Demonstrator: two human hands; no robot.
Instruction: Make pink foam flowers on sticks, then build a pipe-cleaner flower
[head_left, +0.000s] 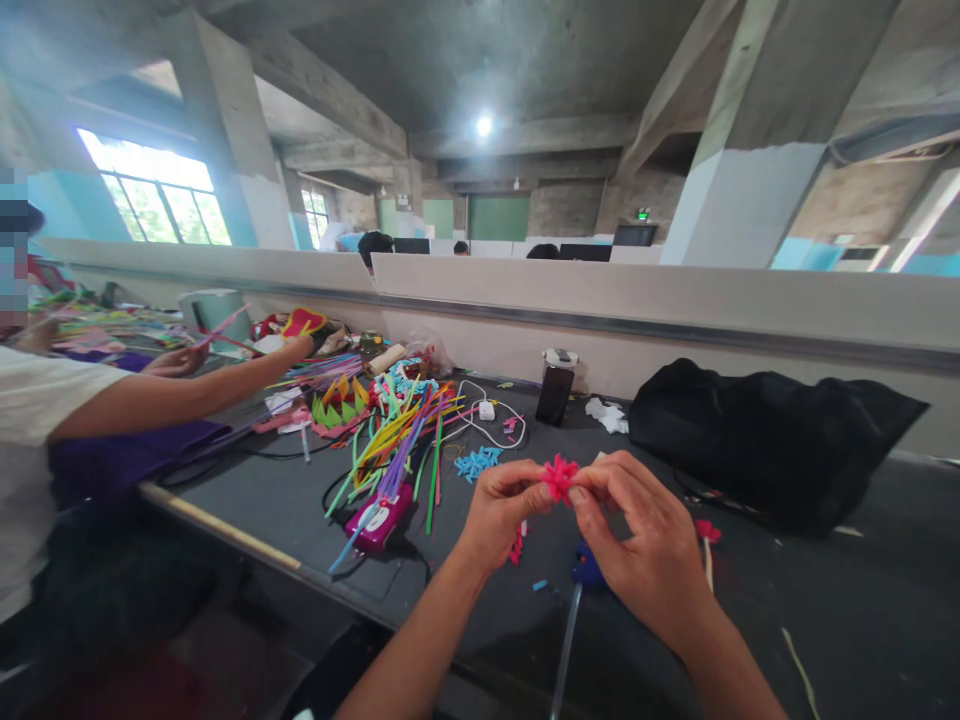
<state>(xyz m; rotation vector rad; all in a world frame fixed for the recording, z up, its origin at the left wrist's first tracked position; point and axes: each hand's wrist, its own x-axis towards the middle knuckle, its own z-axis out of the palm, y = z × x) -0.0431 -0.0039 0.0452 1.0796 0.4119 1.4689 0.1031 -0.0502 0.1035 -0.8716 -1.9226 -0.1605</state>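
Both of my hands pinch a small pink spiky flower-like piece [559, 477] over the dark table [862, 610]. My left hand [501, 515] grips it from the left with closed fingers, and more pink bits hang below that hand. My right hand [637, 540] pinches it from the right with thumb and forefinger. Under my right hand lies a blue object [586, 570], partly hidden.
A heap of coloured sticks [397, 440], a pink device [379, 520], a white cable [487, 410], a dark bottle [556, 385] and a black bag [765, 440] lie on the table. A person on the left reaches an arm [187, 390] across. A grey partition [660, 300] runs behind.
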